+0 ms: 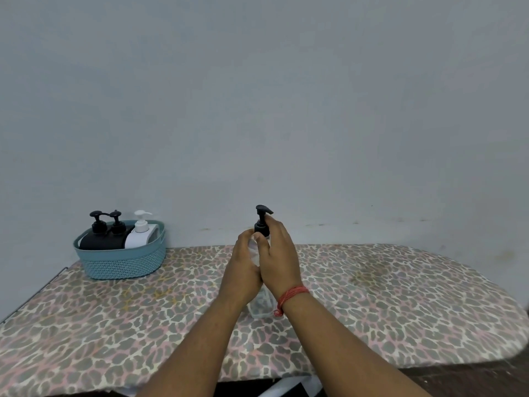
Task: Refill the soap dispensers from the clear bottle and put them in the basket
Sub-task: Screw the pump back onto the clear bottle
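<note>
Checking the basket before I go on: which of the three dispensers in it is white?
The white dispenser at the basket's right end; the two beside it are black.

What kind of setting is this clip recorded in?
Probably a home room: a leopard-print padded board like an ironing board against a plain wall, with a blue basket of pump dispensers.

Teal basket [120, 262], leopard-print cover [372, 296]
</note>
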### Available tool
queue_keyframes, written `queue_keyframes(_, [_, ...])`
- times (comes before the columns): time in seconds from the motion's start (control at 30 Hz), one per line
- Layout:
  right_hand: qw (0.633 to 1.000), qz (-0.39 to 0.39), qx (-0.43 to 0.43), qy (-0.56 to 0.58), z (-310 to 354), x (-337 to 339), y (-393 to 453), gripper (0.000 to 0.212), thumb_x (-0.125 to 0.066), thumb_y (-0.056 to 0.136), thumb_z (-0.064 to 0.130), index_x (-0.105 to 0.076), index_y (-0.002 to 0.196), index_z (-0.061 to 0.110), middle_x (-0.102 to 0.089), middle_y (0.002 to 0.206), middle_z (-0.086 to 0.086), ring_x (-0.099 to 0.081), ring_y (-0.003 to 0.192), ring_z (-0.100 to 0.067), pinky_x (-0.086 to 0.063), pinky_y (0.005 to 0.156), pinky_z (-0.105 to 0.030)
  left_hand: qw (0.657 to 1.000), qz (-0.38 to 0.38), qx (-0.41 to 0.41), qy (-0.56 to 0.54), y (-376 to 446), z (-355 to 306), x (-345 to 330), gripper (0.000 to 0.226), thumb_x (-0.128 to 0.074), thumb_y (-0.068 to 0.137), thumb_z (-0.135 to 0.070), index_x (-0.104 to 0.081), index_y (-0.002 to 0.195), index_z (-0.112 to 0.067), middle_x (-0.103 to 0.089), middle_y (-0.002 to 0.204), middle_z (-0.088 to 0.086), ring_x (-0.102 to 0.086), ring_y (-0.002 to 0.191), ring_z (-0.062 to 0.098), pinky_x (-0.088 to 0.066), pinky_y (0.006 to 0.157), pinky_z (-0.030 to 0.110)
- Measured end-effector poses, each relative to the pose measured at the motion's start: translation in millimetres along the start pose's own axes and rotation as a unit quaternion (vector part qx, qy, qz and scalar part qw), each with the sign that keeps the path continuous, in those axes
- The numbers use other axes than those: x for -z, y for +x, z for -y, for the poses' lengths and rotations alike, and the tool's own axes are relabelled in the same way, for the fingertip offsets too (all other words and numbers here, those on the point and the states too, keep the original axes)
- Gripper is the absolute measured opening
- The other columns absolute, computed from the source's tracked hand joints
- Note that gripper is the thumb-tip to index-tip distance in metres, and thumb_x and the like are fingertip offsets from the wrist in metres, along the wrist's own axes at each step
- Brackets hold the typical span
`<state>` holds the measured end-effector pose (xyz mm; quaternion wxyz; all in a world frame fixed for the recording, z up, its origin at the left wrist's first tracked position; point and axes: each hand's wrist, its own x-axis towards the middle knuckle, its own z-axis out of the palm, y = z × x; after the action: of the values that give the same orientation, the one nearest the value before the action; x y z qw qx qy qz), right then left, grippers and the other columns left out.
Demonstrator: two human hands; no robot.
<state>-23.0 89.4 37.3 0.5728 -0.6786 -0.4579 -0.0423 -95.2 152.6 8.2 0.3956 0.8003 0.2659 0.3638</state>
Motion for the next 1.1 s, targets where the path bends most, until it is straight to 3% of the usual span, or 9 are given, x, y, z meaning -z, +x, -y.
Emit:
queue_keyframes(0.17, [0.998,-0.061,-0.006,-0.016,3,-6,-1,0.026,-0.051,0.101,0.018,-0.054,0.127,0.022,-0.054,0.115,0.013,-0.044,0.105,0.004,-0.034,0.079,0.001,1.000,0.002,0.001,0.014,0,0,1,0.070,-0.058,0.092,0.002,-0.031,0.142,-0.039,-0.051,0.137,-0.005,-0.059,0.111,0.013,-0.048,0.075,0.022])
queue_keyframes(0.37, [0.995,-0.096,-0.013,-0.007,9,-4,5,0.028,-0.069,0.086,0.020,-0.045,0.098,0.027,-0.050,0.101,0.014,-0.046,0.098,-0.008,-0.040,0.076,-0.016,1.000,-0.003,-0.020,0.023,-1,1,0,0.063,-0.060,0.091,0.002,-0.035,0.136,-0.035,-0.052,0.134,-0.007,-0.060,0.105,0.012,-0.053,0.075,0.026])
queue_keyframes(0.43, [0.997,-0.079,-0.022,-0.007,10,-3,6,0.030,-0.070,0.086,0.020,-0.043,0.099,0.027,-0.049,0.103,0.013,-0.046,0.099,-0.010,-0.041,0.078,-0.019,1.000,-0.002,-0.019,0.012,0,1,1,0.064,-0.060,0.089,0.005,-0.036,0.134,-0.034,-0.052,0.135,-0.006,-0.061,0.109,0.017,-0.056,0.079,0.034])
queue_keyframes(0.57, [0.995,0.013,-0.056,0.081,4,6,5,0.023,-0.054,0.101,0.025,-0.053,0.124,0.025,-0.058,0.121,0.009,-0.054,0.112,-0.006,-0.047,0.095,-0.024,1.000,0.004,-0.003,-0.017,0,-2,0,0.070,-0.063,0.087,0.002,-0.035,0.142,-0.033,-0.051,0.139,-0.002,-0.058,0.120,0.022,-0.057,0.090,0.047])
queue_keyframes(0.63, [0.989,0.018,-0.077,0.127,3,10,3,0.023,-0.051,0.103,0.026,-0.057,0.125,0.025,-0.065,0.118,0.009,-0.060,0.109,-0.004,-0.049,0.094,-0.025,1.000,-0.001,0.000,-0.018,0,-3,-1,0.073,-0.068,0.088,-0.008,-0.032,0.147,-0.032,-0.049,0.141,-0.003,-0.056,0.123,0.021,-0.055,0.094,0.046])
queue_keyframes(0.73, [0.991,-0.008,-0.072,0.114,3,12,7,0.012,-0.063,0.096,0.027,-0.060,0.108,0.027,-0.067,0.108,0.009,-0.060,0.104,-0.003,-0.046,0.086,-0.019,1.000,-0.003,-0.003,-0.028,-1,-3,0,0.075,-0.071,0.088,-0.017,-0.031,0.148,-0.032,-0.048,0.144,-0.004,-0.053,0.127,0.019,-0.052,0.100,0.046])
queue_keyframes(0.87, [0.992,0.003,-0.079,0.099,6,12,13,0.015,-0.069,0.091,0.026,-0.056,0.098,0.029,-0.064,0.108,0.001,-0.059,0.104,-0.010,-0.048,0.088,-0.025,0.999,-0.002,0.001,-0.035,-2,-1,1,0.074,-0.074,0.087,-0.019,-0.032,0.147,-0.031,-0.049,0.140,-0.002,-0.057,0.124,0.019,-0.053,0.097,0.046])
queue_keyframes(1.0, [0.995,0.053,-0.067,0.044,10,16,21,0.021,-0.063,0.095,0.022,-0.059,0.116,0.023,-0.060,0.113,0.001,-0.055,0.113,-0.018,-0.048,0.097,-0.035,0.999,-0.003,-0.008,-0.046,-1,-2,2,0.070,-0.076,0.088,-0.027,-0.034,0.142,-0.036,-0.050,0.136,-0.009,-0.056,0.123,0.016,-0.051,0.095,0.035])
queue_keyframes(1.1, [0.991,0.112,-0.069,0.010,13,26,30,0.021,-0.060,0.097,0.023,-0.064,0.117,0.019,-0.056,0.112,0.001,-0.055,0.113,-0.020,-0.045,0.098,-0.031,0.999,-0.003,-0.005,-0.053,-2,-5,0,0.069,-0.078,0.086,-0.041,-0.032,0.137,-0.047,-0.049,0.138,-0.013,-0.054,0.123,0.014,-0.048,0.094,0.032])
